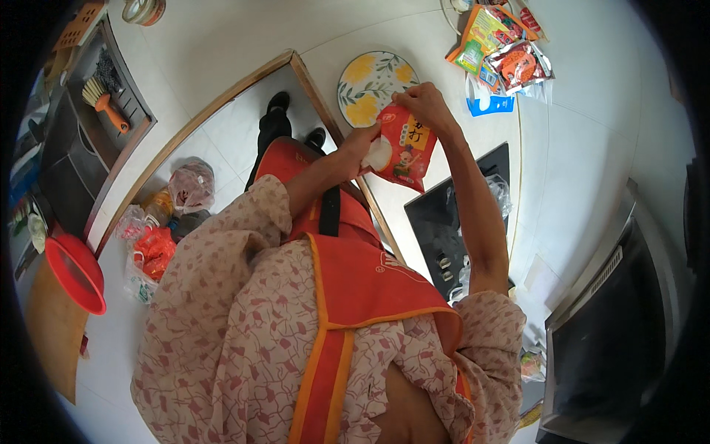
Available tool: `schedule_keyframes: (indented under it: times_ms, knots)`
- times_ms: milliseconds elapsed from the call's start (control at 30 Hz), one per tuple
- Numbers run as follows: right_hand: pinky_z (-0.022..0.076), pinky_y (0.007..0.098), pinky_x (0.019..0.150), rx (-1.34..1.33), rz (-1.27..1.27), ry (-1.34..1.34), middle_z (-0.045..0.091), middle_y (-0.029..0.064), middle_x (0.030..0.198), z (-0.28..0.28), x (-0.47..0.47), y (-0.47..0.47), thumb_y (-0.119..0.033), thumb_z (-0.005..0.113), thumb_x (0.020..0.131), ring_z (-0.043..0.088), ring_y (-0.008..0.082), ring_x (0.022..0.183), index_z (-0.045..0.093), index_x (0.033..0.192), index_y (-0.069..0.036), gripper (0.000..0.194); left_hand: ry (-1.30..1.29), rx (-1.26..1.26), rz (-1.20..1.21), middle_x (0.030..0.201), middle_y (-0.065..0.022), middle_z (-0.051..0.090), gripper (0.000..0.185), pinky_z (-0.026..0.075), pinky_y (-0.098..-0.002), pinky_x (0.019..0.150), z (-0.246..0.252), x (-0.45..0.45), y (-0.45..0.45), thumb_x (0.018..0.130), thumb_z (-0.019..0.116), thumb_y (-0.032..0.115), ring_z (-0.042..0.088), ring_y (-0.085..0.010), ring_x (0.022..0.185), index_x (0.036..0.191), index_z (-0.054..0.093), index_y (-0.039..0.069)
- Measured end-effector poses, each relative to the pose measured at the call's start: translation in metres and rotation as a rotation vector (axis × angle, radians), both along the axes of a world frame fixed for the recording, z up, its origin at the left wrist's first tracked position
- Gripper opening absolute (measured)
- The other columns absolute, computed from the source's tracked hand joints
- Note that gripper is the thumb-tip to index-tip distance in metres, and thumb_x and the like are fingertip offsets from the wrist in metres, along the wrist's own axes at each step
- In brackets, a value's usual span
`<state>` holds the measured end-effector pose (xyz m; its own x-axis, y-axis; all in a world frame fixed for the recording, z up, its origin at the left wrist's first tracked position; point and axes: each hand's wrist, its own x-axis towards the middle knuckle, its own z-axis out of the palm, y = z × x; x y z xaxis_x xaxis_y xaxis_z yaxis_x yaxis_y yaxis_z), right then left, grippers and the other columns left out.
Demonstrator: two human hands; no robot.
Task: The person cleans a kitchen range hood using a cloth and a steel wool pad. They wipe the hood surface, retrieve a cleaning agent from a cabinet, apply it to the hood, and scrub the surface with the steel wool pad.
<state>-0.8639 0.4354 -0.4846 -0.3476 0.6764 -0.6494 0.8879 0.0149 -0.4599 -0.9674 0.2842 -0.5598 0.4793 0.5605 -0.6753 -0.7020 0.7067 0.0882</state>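
Note:
A red plastic food packet (404,150) with printed writing hangs between my two hands, over the edge of the light counter. My left hand (359,149) grips its left side. My right hand (426,108) pinches its upper edge, the fingertips near the top left corner; whether the packet is torn there I cannot tell. Just beyond the hands lies a round plate (366,83) with yellow flowers and green leaves, partly covered by my right hand. Nothing can be seen lying on its visible part.
Seasoning packets (518,66) lie at the back right. A black cooktop (438,222) is beside my right forearm, a range hood (610,322) at far right. At left are a sink (66,172), an orange-handled brush (113,114), a red basin (75,275) and bags (155,250) on the floor.

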Motion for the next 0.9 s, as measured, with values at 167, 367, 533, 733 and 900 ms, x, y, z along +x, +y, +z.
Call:
schedule_keyframes:
  times_ms: [167, 367, 533, 733, 900]
  knots:
    - [0.0534, 0.0296, 0.053, -0.034, -0.007, -0.078, 0.067, 0.0116, 0.067, 0.000, -0.007, 0.007, -0.029, 0.070, 0.085, 0.065, 0.0164, 0.054, 0.071, 0.083, 0.005, 0.034, 0.158, -0.116, 0.017, 0.107, -0.0080, 0.067, 0.040, 0.057, -0.0348, 0.079, 0.020, -0.003, 0.008, 0.102, 0.042, 0.041, 0.067, -0.0181, 0.093, 0.122, 0.056, 0.008]
    - [0.0547, 0.0298, 0.056, -0.041, -0.040, 0.098, 0.069, 0.0133, 0.072, 0.003, -0.005, 0.001, -0.022, 0.068, 0.085, 0.066, 0.0164, 0.058, 0.071, 0.086, 0.007, 0.029, 0.167, -0.119, 0.141, 0.098, -0.0062, 0.066, 0.034, 0.056, -0.0321, 0.070, 0.039, -0.012, 0.012, 0.101, 0.045, 0.034, 0.066, -0.0171, 0.083, 0.113, 0.060, 0.005]
    - [0.0549, 0.0248, 0.056, -0.140, -0.179, 0.177, 0.070, 0.0092, 0.077, 0.014, 0.001, 0.000, -0.018, 0.068, 0.087, 0.064, 0.0113, 0.060, 0.072, 0.091, 0.005, 0.024, 0.230, 0.134, 0.138, 0.100, -0.0072, 0.065, 0.033, 0.057, -0.0304, 0.070, 0.016, -0.011, 0.010, 0.101, 0.047, 0.029, 0.066, -0.0156, 0.082, 0.119, 0.057, 0.003]
    - [0.0551, 0.0231, 0.057, -0.251, -0.318, 0.261, 0.070, 0.0082, 0.084, 0.010, 0.011, -0.003, -0.016, 0.068, 0.089, 0.064, 0.0101, 0.063, 0.072, 0.097, 0.002, 0.021, 0.249, 0.176, 0.228, 0.106, -0.0075, 0.065, 0.033, 0.057, -0.0286, 0.075, 0.017, -0.006, 0.013, 0.101, 0.049, 0.028, 0.066, -0.0145, 0.086, 0.122, 0.054, 0.002]
    - [0.0559, 0.0233, 0.059, -0.285, -0.283, 0.343, 0.071, 0.0081, 0.086, 0.012, 0.013, -0.001, -0.018, 0.069, 0.089, 0.065, 0.0107, 0.065, 0.072, 0.099, 0.002, 0.022, 0.143, 0.125, 0.318, 0.106, -0.0067, 0.065, 0.033, 0.057, -0.0284, 0.078, 0.029, -0.013, 0.021, 0.100, 0.054, 0.028, 0.065, -0.0137, 0.087, 0.122, 0.055, 0.003]
